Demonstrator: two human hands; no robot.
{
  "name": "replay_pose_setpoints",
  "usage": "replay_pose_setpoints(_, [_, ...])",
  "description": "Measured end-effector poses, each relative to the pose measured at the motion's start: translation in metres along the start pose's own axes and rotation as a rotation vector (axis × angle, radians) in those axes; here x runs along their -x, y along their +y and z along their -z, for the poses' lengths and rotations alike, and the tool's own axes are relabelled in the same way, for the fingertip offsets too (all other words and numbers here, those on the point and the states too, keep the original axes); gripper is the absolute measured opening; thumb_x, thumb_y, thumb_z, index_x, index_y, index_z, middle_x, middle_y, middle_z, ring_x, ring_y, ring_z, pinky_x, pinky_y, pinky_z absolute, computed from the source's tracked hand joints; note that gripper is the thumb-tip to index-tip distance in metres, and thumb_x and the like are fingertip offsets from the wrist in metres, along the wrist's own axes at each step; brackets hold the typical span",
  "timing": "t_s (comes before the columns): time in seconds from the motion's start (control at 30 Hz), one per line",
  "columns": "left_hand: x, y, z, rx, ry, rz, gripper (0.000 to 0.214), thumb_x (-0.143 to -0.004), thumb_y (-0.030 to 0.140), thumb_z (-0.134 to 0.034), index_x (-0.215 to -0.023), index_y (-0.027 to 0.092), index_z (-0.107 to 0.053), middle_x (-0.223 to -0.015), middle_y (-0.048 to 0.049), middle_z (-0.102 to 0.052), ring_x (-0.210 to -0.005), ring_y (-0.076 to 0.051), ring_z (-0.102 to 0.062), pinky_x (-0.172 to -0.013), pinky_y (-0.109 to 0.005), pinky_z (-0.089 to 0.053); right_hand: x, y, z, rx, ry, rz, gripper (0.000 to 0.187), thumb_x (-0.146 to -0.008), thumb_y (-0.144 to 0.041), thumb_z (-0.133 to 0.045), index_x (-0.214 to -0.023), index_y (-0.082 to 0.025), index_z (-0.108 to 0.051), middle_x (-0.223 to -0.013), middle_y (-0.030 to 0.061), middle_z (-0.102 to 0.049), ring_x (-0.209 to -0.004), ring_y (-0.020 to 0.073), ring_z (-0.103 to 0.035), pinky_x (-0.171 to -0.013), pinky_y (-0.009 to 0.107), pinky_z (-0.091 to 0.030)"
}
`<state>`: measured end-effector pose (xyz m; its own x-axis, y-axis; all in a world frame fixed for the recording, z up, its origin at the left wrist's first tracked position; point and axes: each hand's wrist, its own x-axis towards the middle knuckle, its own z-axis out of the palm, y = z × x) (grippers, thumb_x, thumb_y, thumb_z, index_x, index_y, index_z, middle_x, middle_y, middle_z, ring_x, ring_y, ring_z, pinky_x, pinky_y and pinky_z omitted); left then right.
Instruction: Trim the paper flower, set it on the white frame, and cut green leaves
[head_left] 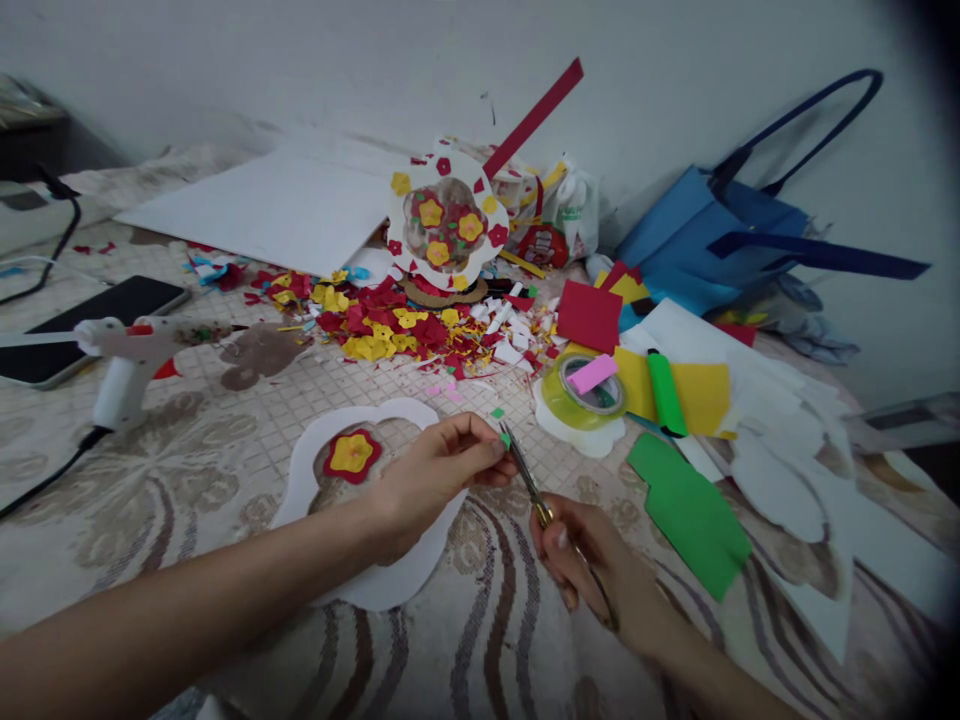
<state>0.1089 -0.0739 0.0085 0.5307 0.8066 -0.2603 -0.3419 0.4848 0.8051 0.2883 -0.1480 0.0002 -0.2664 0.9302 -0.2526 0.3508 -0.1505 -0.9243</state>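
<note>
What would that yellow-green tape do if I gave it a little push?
The tape roll would probably slide rather than roll, because it's lying on its flat side. The pink piece might slip off, since it just seems to rest across the top. The white scalloped piece underneath looks thin, so it could get dragged along.

At five o'clock from centre, the snippet [505, 440] is green and the scissors [526, 478] silvery, brassy at the handles [545, 514]. At eight, a flower [352, 456] is yellow on red; toward seven, a ring [409, 582] is white. Scraps [416, 328] at ten mix red, yellow and white. At two, the bag [675, 235] is blue with navy straps [825, 251]. Beige cloth [562, 655] carries brown blossoms, wavy stripes and a fine grid.
</note>
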Motion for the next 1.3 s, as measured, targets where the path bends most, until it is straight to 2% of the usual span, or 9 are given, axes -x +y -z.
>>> replay_pose_setpoints(0.17, [0.0012,-0.0006,-0.0023,0.011,0.037,-0.014,0.015,-0.08,0.024,-0.065,-0.077,0.015,-0.053,-0.072,-0.0007,-0.065,-0.07,-0.01,-0.06,-0.074,-0.025,-0.045,-0.0013,-0.0005,-0.0028,-0.04,0.012,-0.005,0.059,-0.079,-0.077,-0.039,-0.061,-0.02,-0.037,-0.047,-0.0062,-0.034,-0.04,0.0073,-0.031,-0.038,0.021,-0.025])
replay_pose_setpoints(0.63, [0.0003,-0.0024,-0.0032,0.009,0.067,-0.018,0.016,-0.078,0.023,-0.066,-0.076,0.015,-0.052,-0.072,-0.0007,-0.064,-0.069,-0.01,-0.06,-0.074,-0.026,-0.045,-0.0025,-0.001,-0.0041,-0.103,0.022,-0.016,0.058,-0.078,-0.075,-0.044,-0.061,-0.02,-0.036,-0.048,-0.0068,-0.033,-0.039,0.0065,-0.029,-0.037,0.02,-0.024])
replay_pose_setpoints(0.83, [0.0003,-0.003,-0.0029,0.012,0.072,-0.03,0.015,-0.079,0.023,-0.065,-0.076,0.015,-0.052,-0.073,-0.0011,-0.064,-0.07,-0.01,-0.06,-0.074,-0.026,-0.046,-0.0035,-0.0016,-0.0049,-0.081,0.021,-0.023,0.055,-0.082,-0.072,-0.042,-0.065,-0.019,-0.04,-0.048,-0.0065,-0.034,-0.041,0.0067,-0.03,-0.038,0.019,-0.025])
replay_pose_setpoints(1.3, [0.0025,-0.0026,-0.0057,0.001,0.089,-0.034,0.017,-0.076,0.024,-0.066,-0.073,0.015,-0.053,-0.073,-0.0014,-0.064,-0.07,-0.01,-0.059,-0.073,-0.025,-0.046,-0.0063,-0.0086,-0.005,-0.105,0.025,-0.038,0.057,-0.078,-0.075,-0.044,-0.065,-0.019,-0.04,-0.049,-0.007,-0.034,-0.038,0.0062,-0.033,-0.035,0.019,-0.032])
